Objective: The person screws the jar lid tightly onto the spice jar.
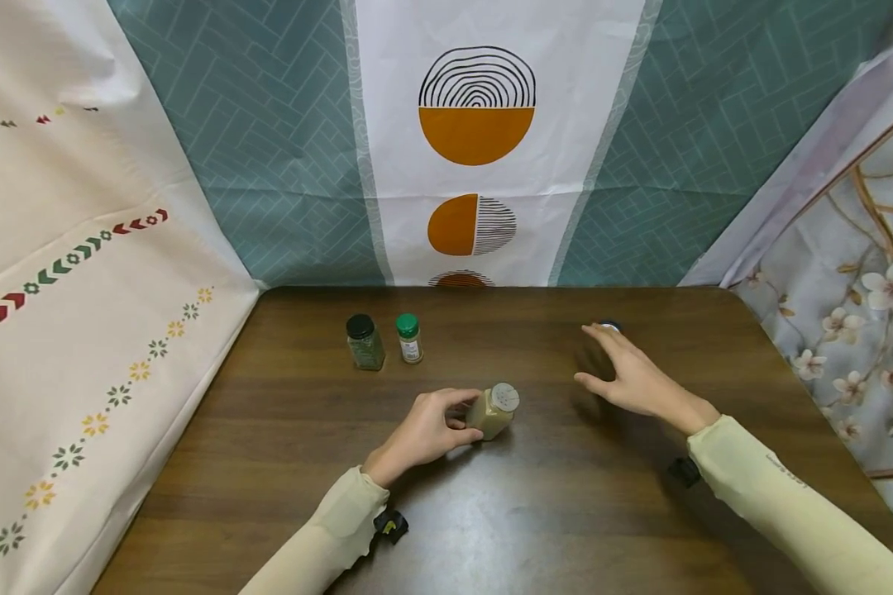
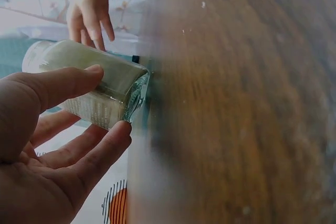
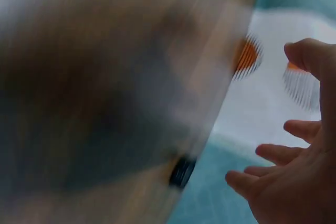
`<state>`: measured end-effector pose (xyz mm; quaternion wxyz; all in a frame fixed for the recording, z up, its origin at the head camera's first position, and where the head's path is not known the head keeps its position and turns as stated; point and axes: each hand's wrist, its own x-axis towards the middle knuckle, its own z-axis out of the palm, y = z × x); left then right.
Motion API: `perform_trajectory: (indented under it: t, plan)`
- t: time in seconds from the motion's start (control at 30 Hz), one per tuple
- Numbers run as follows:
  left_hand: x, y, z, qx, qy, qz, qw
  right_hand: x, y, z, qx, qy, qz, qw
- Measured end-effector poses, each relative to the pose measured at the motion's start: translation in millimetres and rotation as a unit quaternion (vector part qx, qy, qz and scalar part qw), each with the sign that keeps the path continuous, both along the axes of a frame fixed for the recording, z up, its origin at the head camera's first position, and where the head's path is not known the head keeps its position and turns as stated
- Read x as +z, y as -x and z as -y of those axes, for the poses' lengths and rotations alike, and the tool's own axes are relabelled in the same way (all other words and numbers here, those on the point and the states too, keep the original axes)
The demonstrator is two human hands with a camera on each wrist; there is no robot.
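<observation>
My left hand (image 1: 430, 428) grips a glass spice jar (image 1: 489, 416) between thumb and fingers near the middle of the table. The jar holds a pale beige powder and has a light shaker top with holes, facing up. In the left wrist view, the base of the jar (image 2: 97, 77) is right at the table surface. My right hand (image 1: 636, 376) is over the right part of the table, fingers spread and nothing held. Just beyond its fingertips lies a small round dark-rimmed lid (image 1: 610, 326), partly hidden by the hand; the right wrist view shows its black ribbed side (image 3: 182, 171).
At the back left stand a black-capped jar of green herbs (image 1: 366, 343) and a smaller green-capped spice bottle (image 1: 409, 339). Patterned cloths hang along the back (image 1: 283, 165) and both sides of the brown wooden table (image 1: 290, 463).
</observation>
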<state>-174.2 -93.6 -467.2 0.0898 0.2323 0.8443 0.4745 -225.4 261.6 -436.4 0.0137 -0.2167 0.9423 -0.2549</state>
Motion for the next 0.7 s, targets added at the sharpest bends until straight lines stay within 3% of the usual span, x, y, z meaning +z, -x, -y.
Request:
perform_trajectory:
  t: [0.27, 0.53, 0.7]
  plan:
    - [0.0, -0.6, 4.5, -0.001, 0.006, -0.003, 1.0000, -9.7, 38.6, -32.7, -0.043, -0.086, 0.066, 0.993]
    - [0.1, 0.0, 1.2, 0.004, 0.007, -0.003, 1.0000, -16.7, 70.5, -47.9, -0.061, -0.085, 0.099, 0.990]
    - [-0.3, -0.3, -0.3, 0.005, 0.010, -0.005, 0.9999, -24.0, 81.8, -49.2, -0.045, -0.093, 0.092, 0.990]
